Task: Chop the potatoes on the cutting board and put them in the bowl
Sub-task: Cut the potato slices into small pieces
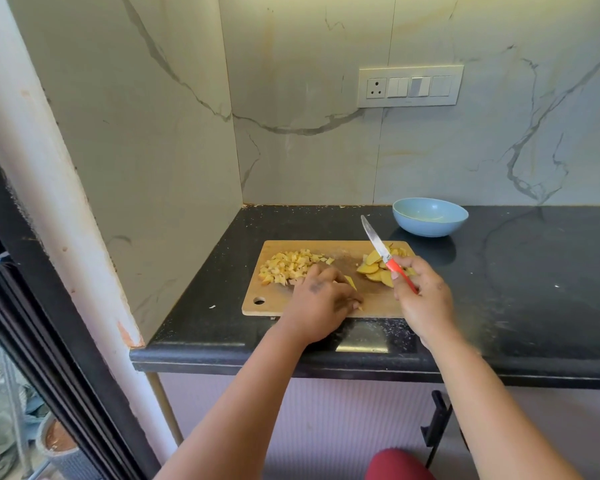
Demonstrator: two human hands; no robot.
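Both forearms reach over the cutting board (326,251). Left hand (321,299) lies knuckles-up, fingers curled onto a potato strip (350,282) beside the diced potato (288,266). Right hand (421,292) grips the knife (383,252), blade raised over potato slices (371,268). Bowl (430,216) sits behind the board.

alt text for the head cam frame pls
A person's right hand holds a red-handled knife above potato slices on a wooden cutting board; the left hand rests beside diced potato. A blue bowl sits behind.
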